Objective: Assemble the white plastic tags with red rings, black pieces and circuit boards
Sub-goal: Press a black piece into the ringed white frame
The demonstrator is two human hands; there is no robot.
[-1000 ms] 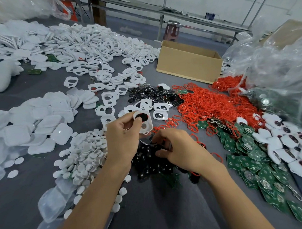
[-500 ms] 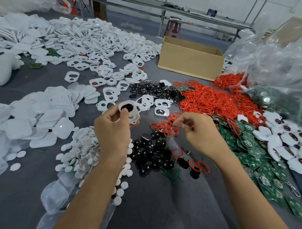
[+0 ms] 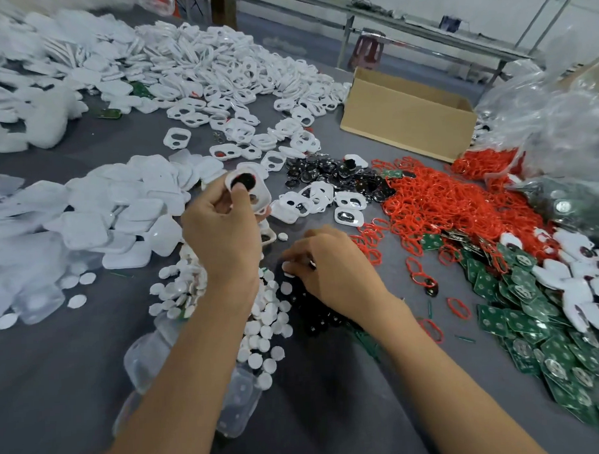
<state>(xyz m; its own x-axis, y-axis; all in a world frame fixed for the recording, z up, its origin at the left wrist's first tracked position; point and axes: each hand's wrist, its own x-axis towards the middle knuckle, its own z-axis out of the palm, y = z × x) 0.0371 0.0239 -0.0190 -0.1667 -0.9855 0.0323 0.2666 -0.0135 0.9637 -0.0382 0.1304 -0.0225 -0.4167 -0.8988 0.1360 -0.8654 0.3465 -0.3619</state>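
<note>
- Above the grey table (image 3: 59,388), the left hand (image 3: 223,229) grips a white tag (image 3: 262,195), fingers and thumb curled round its lower part, and holds it up clear of the piles.
- One black piece (image 3: 241,180) already sits in the tag's round opening; the second opening beside it looks unfilled.
- Lower and to the right, the right hand (image 3: 333,273) is down on the heap of black pieces (image 3: 315,319), where that heap meets the scatter of white discs (image 3: 265,321).
- Its fingers are curled at the heap's edge, with something pale at the tips; I cannot tell whether they have anything pinched.
- Judging by this, the step in hand is fitting out the tag: first insert seated, next small part being picked.
- The next move calls for a clean pinch of a single part from a crowded heap, then bringing it up to the tag and lining it with the free opening.
- Red rings (image 3: 440,201) and green circuit boards (image 3: 529,324) lie further right, well apart from both hands, so those parts seem yet to come.
</note>
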